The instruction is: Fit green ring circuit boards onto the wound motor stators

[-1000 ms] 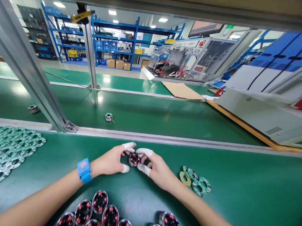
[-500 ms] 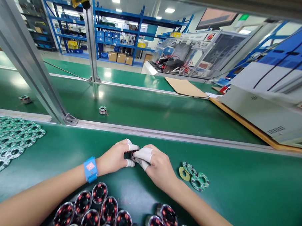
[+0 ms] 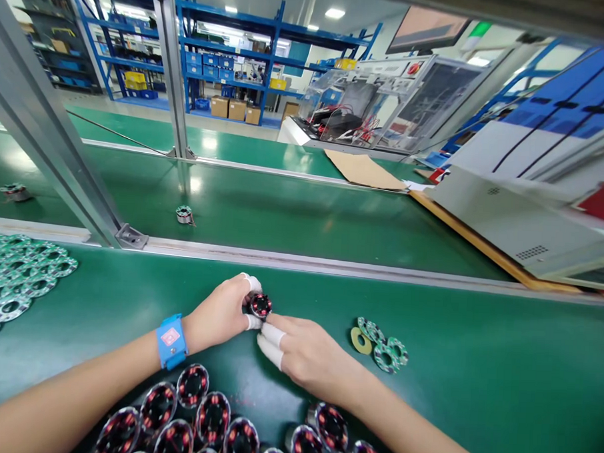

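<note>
A small round motor stator (image 3: pixel 261 306) with red copper windings is held between the covered thumb and fingers of my left hand (image 3: pixel 224 314), above the green bench. My right hand (image 3: pixel 304 353) is at its lower right, fingertips with white covers against or very near its edge; whether they grip anything is hidden. Several more stators (image 3: pixel 213 416) stand close to my body, below both hands. To the right lie a few green ring boards (image 3: pixel 386 357) and a yellow ring (image 3: pixel 360 340).
Many green ring boards (image 3: pixel 17 274) overlap at the left. Beyond the metal rail (image 3: pixel 280 260), a conveyor (image 3: pixel 292 219) carries a stator with a board (image 3: pixel 184 215) and another (image 3: pixel 15 192). A slanted metal post (image 3: pixel 61 122) rises at the left; a grey cabinet (image 3: pixel 507 215) stands right.
The stator has turned so its round face with the windings shows. My right hand's fingers have moved off its front to its lower right. The whole view has shifted slightly.
</note>
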`<action>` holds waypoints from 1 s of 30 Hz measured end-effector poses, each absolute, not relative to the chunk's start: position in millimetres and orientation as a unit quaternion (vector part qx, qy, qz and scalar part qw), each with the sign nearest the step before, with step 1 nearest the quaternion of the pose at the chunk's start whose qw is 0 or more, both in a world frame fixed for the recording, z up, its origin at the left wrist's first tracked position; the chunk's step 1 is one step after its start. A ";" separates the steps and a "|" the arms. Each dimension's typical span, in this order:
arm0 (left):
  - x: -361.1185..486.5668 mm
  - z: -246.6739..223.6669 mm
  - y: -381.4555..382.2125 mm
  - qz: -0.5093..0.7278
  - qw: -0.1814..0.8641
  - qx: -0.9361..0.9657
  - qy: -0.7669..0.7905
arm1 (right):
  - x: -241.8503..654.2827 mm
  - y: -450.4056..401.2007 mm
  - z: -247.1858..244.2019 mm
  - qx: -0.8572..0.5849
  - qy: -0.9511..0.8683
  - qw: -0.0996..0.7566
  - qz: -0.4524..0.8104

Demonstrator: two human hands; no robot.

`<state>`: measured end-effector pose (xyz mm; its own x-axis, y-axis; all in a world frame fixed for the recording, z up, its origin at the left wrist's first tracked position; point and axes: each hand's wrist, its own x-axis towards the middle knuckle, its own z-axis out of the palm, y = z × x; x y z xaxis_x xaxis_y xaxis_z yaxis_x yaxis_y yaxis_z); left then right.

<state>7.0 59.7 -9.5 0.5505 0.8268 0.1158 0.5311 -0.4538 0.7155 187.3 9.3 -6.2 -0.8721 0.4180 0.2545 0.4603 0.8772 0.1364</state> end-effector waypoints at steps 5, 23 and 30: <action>7.5 -10.1 58.4 0.234 0.331 0.810 0.423 | 189.0 6.1 3.7 -0.244 -0.963 0.109 0.018; 4.6 -13.0 58.4 0.204 0.374 0.816 0.391 | 290.4 -5.8 23.7 -0.608 -0.793 -0.033 0.033; 5.3 18.2 59.0 0.246 0.393 0.817 0.343 | 245.3 10.3 25.3 -0.516 -0.698 0.362 0.339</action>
